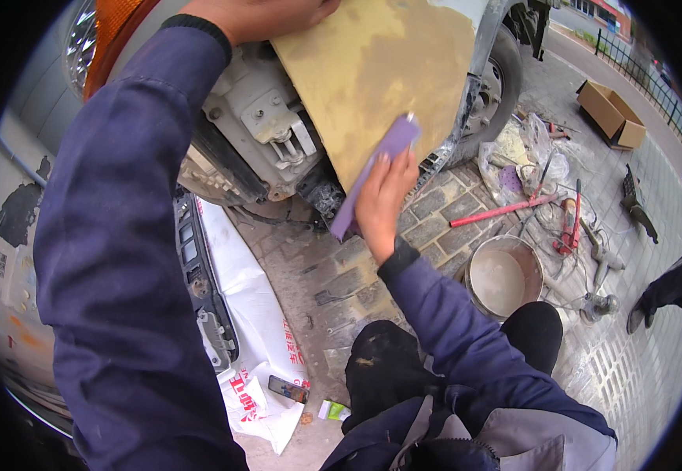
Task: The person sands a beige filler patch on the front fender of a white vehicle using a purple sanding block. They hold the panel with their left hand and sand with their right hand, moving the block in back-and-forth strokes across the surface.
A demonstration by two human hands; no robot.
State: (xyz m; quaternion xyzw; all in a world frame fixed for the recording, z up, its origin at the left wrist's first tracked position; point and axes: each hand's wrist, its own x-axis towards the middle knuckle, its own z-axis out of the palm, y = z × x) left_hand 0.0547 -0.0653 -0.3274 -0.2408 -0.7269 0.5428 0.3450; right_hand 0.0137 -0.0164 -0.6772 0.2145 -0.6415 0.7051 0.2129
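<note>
My right hand [386,196] is closed round a long, narrow purple sanding block [392,143]. The block lies slantwise against the lower part of a yellowish vehicle body panel [341,78], with one end past the panel's lower edge. Brownish patches of filler and a dull, worked surface show on the panel. At the top of the picture my left hand [274,14] rests by the panel's upper left edge. The picture's border cuts off most of its fingers, so their grip is hidden. Left of the panel, brackets and a hinge [274,122] lie exposed.
A bucket of greyish liquid [504,276] stands beside my right knee. Past it lie a red-handled bar [502,210], a red tool [571,228], cables and plastic bags. A cardboard box [612,115] sits farther off. A white sack [251,314] and phone [288,388] lie left. Someone's leg [667,286] shows right.
</note>
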